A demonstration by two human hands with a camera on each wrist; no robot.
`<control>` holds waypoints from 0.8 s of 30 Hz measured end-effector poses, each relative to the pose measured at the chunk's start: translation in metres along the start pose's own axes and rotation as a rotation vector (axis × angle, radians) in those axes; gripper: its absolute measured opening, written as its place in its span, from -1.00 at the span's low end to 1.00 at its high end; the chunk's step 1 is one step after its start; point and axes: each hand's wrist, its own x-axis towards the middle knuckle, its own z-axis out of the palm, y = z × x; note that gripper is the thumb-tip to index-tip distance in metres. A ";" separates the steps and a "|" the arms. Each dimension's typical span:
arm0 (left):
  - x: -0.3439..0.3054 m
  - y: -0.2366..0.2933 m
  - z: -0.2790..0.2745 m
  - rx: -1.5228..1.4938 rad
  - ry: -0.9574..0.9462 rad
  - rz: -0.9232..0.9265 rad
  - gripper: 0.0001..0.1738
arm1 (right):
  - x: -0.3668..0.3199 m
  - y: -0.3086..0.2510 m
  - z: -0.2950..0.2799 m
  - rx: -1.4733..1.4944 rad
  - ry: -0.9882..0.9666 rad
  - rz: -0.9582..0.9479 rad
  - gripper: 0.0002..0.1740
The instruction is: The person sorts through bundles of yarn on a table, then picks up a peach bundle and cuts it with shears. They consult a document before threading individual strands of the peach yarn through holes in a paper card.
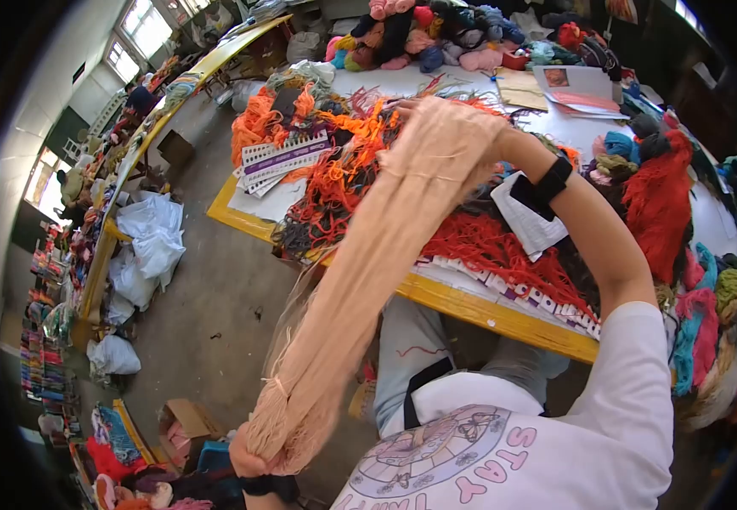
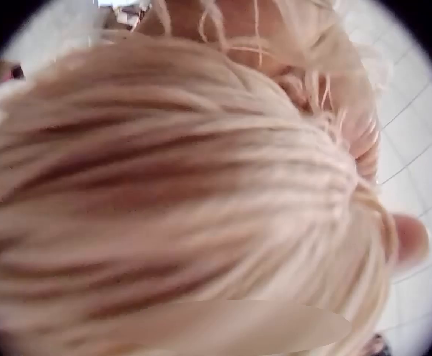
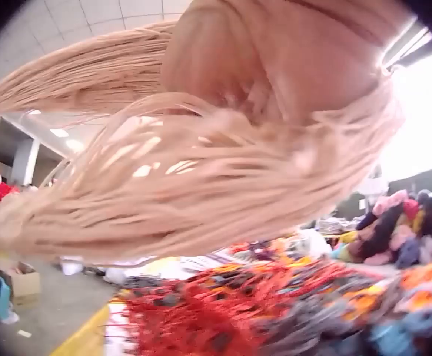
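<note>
A long skein of pale peach yarn [image 1: 377,238] is stretched slantwise between both hands. At its lower end my left hand [image 1: 251,455] grips the gathered strands near my lap. In the left wrist view the yarn fans across the picture, and a fingertip [image 2: 411,241] shows past its edge. My right hand [image 3: 297,59] holds the upper end above the table, with the loop running round it. Yarn hides most of that hand in the head view. Thin ties cross the skein near both ends, and a few loose strands hang beside it.
On the yellow-edged table [image 1: 436,291] lie heaps of orange yarn [image 1: 360,149] and red yarn [image 1: 504,251], shade cards [image 1: 283,159] and a white paper [image 1: 525,217]. Colourful yarn balls [image 1: 436,38] pile up at the back. White bags [image 1: 149,238] and a cardboard box [image 1: 190,433] stand on the floor.
</note>
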 end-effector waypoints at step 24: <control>0.131 -0.032 -0.081 0.675 0.213 0.000 -0.44 | 0.095 -0.147 0.049 -0.641 0.238 -0.145 -0.40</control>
